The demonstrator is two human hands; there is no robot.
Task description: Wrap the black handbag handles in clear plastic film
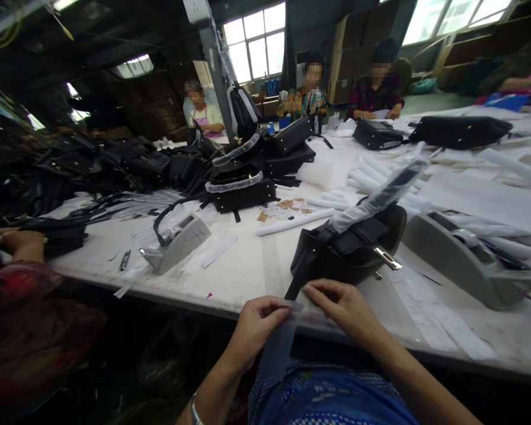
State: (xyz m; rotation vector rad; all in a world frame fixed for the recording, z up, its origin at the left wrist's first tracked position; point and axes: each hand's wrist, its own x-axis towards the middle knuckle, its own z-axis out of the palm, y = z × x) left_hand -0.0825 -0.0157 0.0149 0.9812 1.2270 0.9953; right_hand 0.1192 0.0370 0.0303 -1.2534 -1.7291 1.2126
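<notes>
The left hand [253,333] holds a clear plastic strip [277,354] between the thumb and the fingers, at the lower end of a black strap [294,287]. The strip hangs below this hand, in front of a blue apron [336,392]. The right hand [347,304] has its thumb and forefinger nearly together, just beside the strap; I cannot tell whether it grips something.

The strap belongs to a black bag [345,254], which is on the white table [243,280] directly in front of the hands. Its handle [380,192] is wrapped in plastic, and a metal clasp [388,258] sticks out at its front.

To the right of the bag is a grey tape dispenser [464,260]; a second dispenser [179,243] is to the left, with small scissors [124,260] near it. Farther away there are stacked bags [245,195] and a big dark pile [137,162]. At the left edge is a co-worker's hand [24,243], and more people [376,88] are across the table.
</notes>
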